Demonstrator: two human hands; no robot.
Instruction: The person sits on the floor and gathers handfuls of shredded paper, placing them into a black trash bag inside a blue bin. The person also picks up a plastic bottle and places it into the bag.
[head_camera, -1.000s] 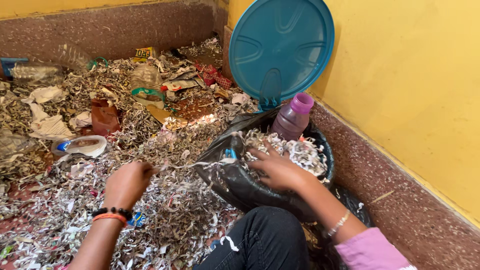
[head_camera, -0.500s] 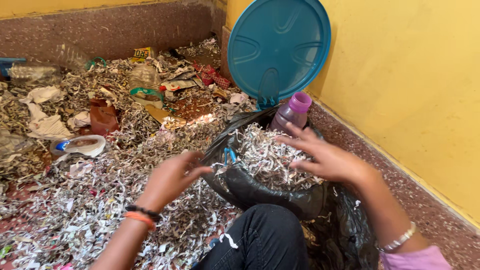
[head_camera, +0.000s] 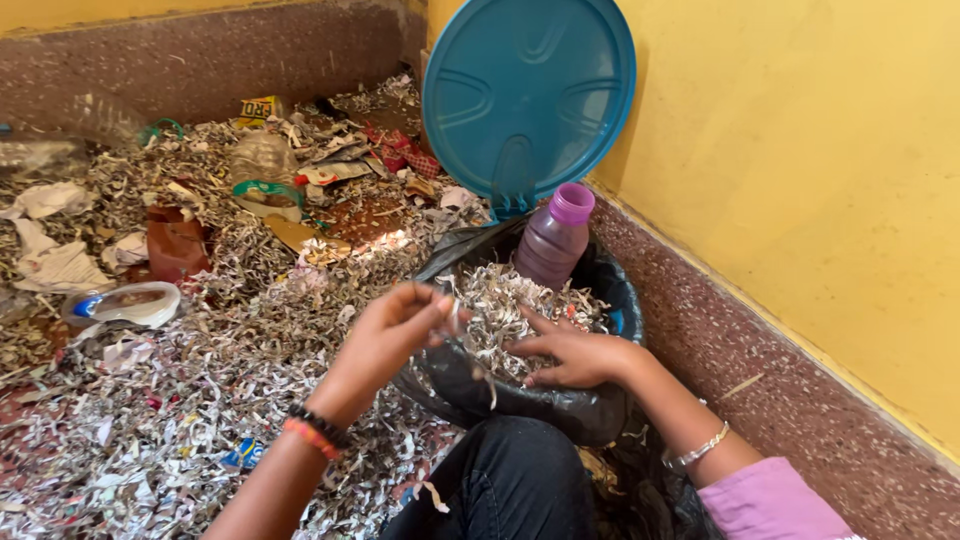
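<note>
Underneath everything, the floor (head_camera: 800, 400) is speckled reddish stone, and a wide litter of shredded paper (head_camera: 200, 400) covers it from the fingers of the left hand outward to the far wall. Beyond the fingers of both hands, a round teal lid (head_camera: 528, 100) stands tilted up against the yellow wall (head_camera: 800, 150). Directly beneath those fingers sits a bin lined with a black bag (head_camera: 560, 405), heaped with more paper shreds (head_camera: 510, 305). Just past the right hand's fingertips a purple-tinted plastic bottle (head_camera: 555, 240) with a pink cap stands upright in the bin, near them but apart. Well beyond the left fingers, among the litter, lie a brown wrapper (head_camera: 175, 245) and a flattened clear container (head_camera: 125, 303). The right hand (head_camera: 575, 355) lies flat on the heap with its fingers (head_camera: 535, 322) spread, pressing on the shreds. The left hand (head_camera: 385, 335) hovers at the near rim of the bin with its fingers pressed together, pinching a small tuft of shreds (head_camera: 452, 318) that dangles over the heap. On the left wrist are a black and an orange band (head_camera: 315, 430); on the right, a thin silver bracelet (head_camera: 697, 450).
</note>
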